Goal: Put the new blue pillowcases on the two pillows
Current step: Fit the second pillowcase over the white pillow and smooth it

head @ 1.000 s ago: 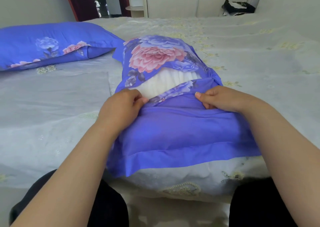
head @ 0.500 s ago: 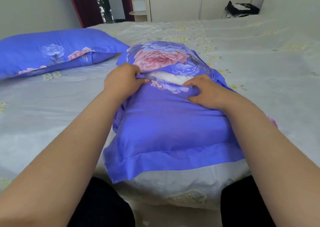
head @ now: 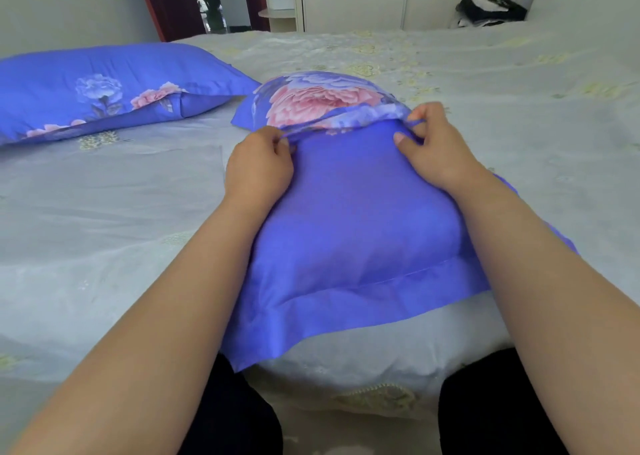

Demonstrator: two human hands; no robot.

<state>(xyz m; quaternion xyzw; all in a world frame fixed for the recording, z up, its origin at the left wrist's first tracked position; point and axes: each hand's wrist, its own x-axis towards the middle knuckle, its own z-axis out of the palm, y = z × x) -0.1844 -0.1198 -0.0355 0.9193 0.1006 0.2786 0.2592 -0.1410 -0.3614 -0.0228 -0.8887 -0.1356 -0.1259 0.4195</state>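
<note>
Left hand (head: 258,167) pinches the floral flap (head: 346,118) at its left end, fingers curled tight; right hand (head: 429,142) grips the same edge on the right, thumb pressed on smooth blue cloth. Between them the near pillowcase (head: 353,219) bulges, plump and satiny, with a flat stitched border hanging over the bed's edge; the pillow inside is fully covered. The second cased pillow (head: 104,87) lies far left on the pale embroidered bedspread (head: 104,229).
</note>
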